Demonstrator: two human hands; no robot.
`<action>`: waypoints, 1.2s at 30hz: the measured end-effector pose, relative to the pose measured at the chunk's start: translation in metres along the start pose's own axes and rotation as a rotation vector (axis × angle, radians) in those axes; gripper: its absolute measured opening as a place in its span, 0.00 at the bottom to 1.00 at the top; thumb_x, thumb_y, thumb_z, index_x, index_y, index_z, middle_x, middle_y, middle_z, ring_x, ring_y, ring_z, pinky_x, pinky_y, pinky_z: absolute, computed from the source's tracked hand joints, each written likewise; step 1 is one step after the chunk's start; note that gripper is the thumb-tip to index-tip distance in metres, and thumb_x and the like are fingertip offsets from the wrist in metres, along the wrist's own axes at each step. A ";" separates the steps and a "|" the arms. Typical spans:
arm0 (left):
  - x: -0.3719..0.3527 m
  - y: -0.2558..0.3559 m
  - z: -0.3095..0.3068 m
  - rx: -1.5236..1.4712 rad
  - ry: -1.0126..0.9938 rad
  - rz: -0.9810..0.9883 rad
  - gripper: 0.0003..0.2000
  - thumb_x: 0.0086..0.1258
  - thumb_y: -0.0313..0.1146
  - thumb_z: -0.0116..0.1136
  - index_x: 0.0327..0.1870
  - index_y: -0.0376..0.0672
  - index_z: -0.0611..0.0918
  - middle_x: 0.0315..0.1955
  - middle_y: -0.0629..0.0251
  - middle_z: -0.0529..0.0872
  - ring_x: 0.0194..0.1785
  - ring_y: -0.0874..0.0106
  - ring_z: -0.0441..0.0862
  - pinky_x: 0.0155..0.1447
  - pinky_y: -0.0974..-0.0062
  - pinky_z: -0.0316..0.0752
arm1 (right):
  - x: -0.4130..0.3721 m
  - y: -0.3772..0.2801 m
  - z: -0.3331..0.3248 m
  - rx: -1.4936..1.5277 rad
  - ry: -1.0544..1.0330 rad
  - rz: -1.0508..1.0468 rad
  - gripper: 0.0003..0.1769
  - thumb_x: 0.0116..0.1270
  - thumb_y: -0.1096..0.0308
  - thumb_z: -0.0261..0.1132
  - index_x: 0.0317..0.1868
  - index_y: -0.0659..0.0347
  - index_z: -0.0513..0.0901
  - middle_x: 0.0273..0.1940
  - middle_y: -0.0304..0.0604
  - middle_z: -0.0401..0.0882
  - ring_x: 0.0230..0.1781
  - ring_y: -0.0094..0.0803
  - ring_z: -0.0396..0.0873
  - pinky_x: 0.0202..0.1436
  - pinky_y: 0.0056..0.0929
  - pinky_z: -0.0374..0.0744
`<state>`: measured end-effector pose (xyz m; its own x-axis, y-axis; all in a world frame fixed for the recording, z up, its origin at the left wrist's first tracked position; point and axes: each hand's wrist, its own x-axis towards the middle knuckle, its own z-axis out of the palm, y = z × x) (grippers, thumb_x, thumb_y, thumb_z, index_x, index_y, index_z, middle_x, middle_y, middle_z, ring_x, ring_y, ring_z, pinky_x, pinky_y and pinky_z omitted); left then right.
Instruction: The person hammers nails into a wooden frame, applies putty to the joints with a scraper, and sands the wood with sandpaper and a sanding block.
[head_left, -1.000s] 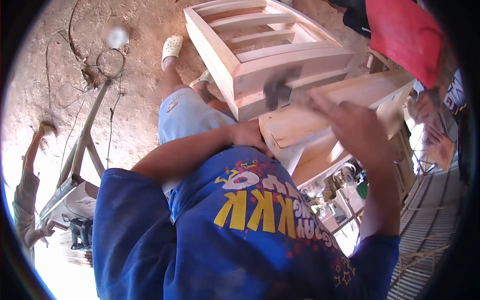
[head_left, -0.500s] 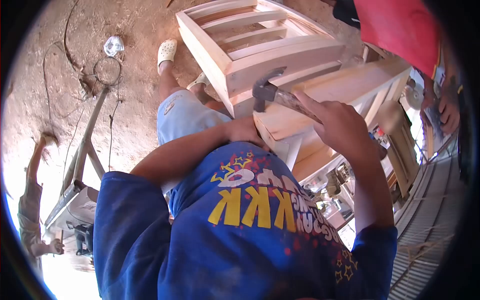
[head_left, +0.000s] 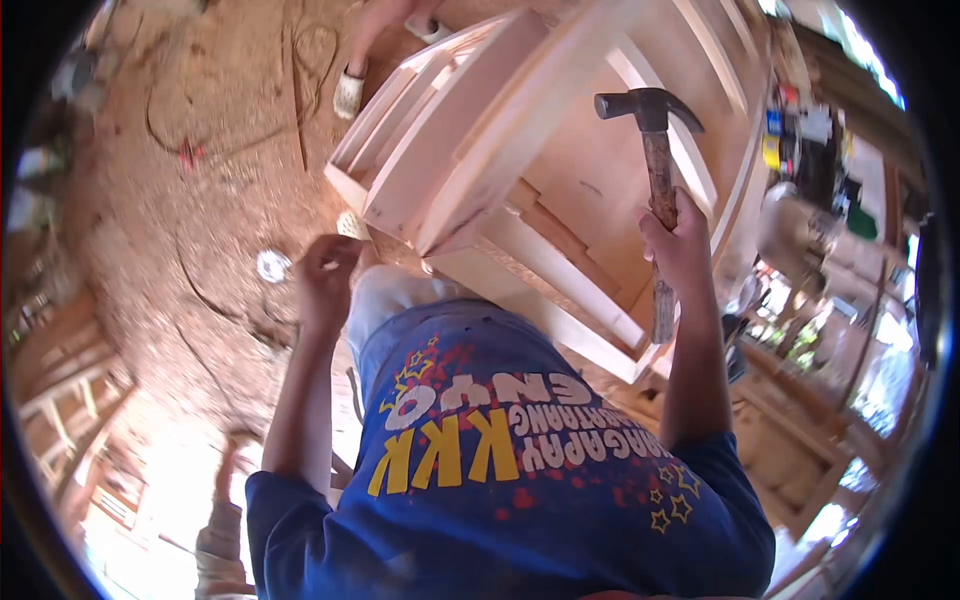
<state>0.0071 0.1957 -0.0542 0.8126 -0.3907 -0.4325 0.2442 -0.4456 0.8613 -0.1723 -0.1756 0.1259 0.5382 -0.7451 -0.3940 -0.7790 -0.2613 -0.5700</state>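
Observation:
My right hand (head_left: 682, 243) is wrapped around the wooden handle of a claw hammer (head_left: 652, 130), whose dark metal head points away from me. The hammer is held above a large wooden frame (head_left: 480, 205) with a flat panel (head_left: 590, 180) inside it. To the left of the frame's near corner, my left hand (head_left: 327, 280) is raised with its fingers curled together. Whether a small thing sits between them is not clear. Beside the large frame is a smaller slatted wooden section (head_left: 440, 120).
Cords (head_left: 200, 300) and a small shiny object (head_left: 272, 265) lie on the dirt ground. Another person's foot in a pale shoe (head_left: 348, 92) is near the slatted section. At the lower left shows someone's arm (head_left: 220, 525). Tools and clutter (head_left: 800, 130) are at the right.
My left hand has left the wood's corner and moved out to the left. The hammer has risen away from the corner and swung right, with its head now upward. My view has turned.

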 end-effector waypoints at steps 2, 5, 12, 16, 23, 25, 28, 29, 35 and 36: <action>0.008 0.071 0.014 -0.019 0.029 0.169 0.08 0.76 0.31 0.67 0.50 0.37 0.87 0.38 0.66 0.88 0.45 0.75 0.85 0.52 0.71 0.80 | -0.013 0.046 -0.014 0.151 0.003 0.124 0.12 0.70 0.67 0.71 0.38 0.61 0.74 0.25 0.35 0.75 0.20 0.23 0.76 0.23 0.28 0.73; 0.012 0.164 0.088 0.146 -0.361 0.547 0.09 0.76 0.28 0.64 0.53 0.36 0.85 0.43 0.60 0.88 0.49 0.67 0.88 0.55 0.67 0.82 | -0.033 0.123 -0.009 0.326 -0.020 0.258 0.13 0.70 0.64 0.70 0.38 0.63 0.75 0.25 0.39 0.78 0.20 0.25 0.80 0.23 0.29 0.76; 0.040 0.165 0.328 0.997 -0.648 0.817 0.15 0.79 0.35 0.58 0.60 0.40 0.84 0.58 0.53 0.84 0.63 0.52 0.83 0.64 0.56 0.81 | -0.052 0.195 0.006 0.505 -0.064 0.438 0.15 0.70 0.62 0.69 0.39 0.66 0.77 0.26 0.42 0.81 0.22 0.28 0.83 0.27 0.31 0.81; 0.042 0.149 0.372 1.361 -0.595 0.919 0.12 0.79 0.33 0.55 0.58 0.43 0.83 0.55 0.54 0.83 0.62 0.51 0.83 0.62 0.55 0.82 | -0.048 0.211 -0.001 0.555 -0.111 0.435 0.15 0.69 0.64 0.71 0.41 0.67 0.77 0.26 0.43 0.81 0.23 0.29 0.83 0.27 0.32 0.82; 0.039 0.158 0.340 0.938 -0.447 0.643 0.10 0.78 0.33 0.55 0.52 0.40 0.84 0.51 0.55 0.87 0.54 0.59 0.88 0.56 0.62 0.84 | -0.033 0.218 0.003 0.548 -0.183 0.393 0.14 0.69 0.65 0.70 0.43 0.65 0.76 0.28 0.42 0.80 0.22 0.30 0.82 0.25 0.33 0.82; 0.042 0.180 0.295 0.567 -0.430 0.549 0.11 0.78 0.34 0.57 0.54 0.39 0.84 0.47 0.57 0.90 0.49 0.64 0.90 0.53 0.66 0.84 | -0.033 0.207 -0.001 0.517 -0.207 0.422 0.12 0.70 0.66 0.70 0.44 0.64 0.77 0.28 0.41 0.79 0.21 0.30 0.81 0.24 0.34 0.82; 0.022 0.212 0.183 -0.032 -0.239 0.235 0.14 0.78 0.26 0.56 0.61 0.36 0.83 0.41 0.63 0.87 0.43 0.74 0.88 0.48 0.73 0.85 | -0.027 0.213 0.003 0.553 -0.242 0.412 0.13 0.70 0.64 0.70 0.45 0.63 0.77 0.26 0.40 0.77 0.21 0.30 0.80 0.22 0.35 0.82; 0.022 0.207 0.144 -0.085 -0.159 0.256 0.18 0.80 0.31 0.60 0.67 0.36 0.81 0.43 0.62 0.88 0.44 0.73 0.87 0.51 0.72 0.85 | -0.025 0.207 0.003 0.569 -0.245 0.451 0.10 0.70 0.66 0.69 0.43 0.62 0.77 0.25 0.39 0.75 0.19 0.30 0.78 0.20 0.34 0.80; 0.005 0.067 0.001 -0.497 0.078 -0.159 0.10 0.83 0.41 0.61 0.55 0.48 0.84 0.46 0.70 0.90 0.54 0.74 0.88 0.59 0.72 0.78 | -0.006 0.154 -0.010 0.284 -0.283 0.365 0.07 0.68 0.70 0.65 0.39 0.61 0.75 0.23 0.38 0.74 0.17 0.27 0.75 0.19 0.30 0.76; 0.001 0.054 0.004 -0.529 0.057 -0.186 0.09 0.83 0.42 0.61 0.53 0.49 0.83 0.47 0.70 0.91 0.55 0.74 0.88 0.59 0.73 0.78 | -0.011 0.124 -0.016 0.202 -0.265 0.329 0.08 0.68 0.70 0.65 0.39 0.62 0.74 0.22 0.38 0.73 0.17 0.27 0.75 0.19 0.30 0.75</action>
<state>0.0188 0.1681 -0.0090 0.7541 -0.2933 -0.5876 0.6064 -0.0326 0.7945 -0.2795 -0.2094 0.0709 0.3573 -0.5787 -0.7331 -0.8579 0.1070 -0.5026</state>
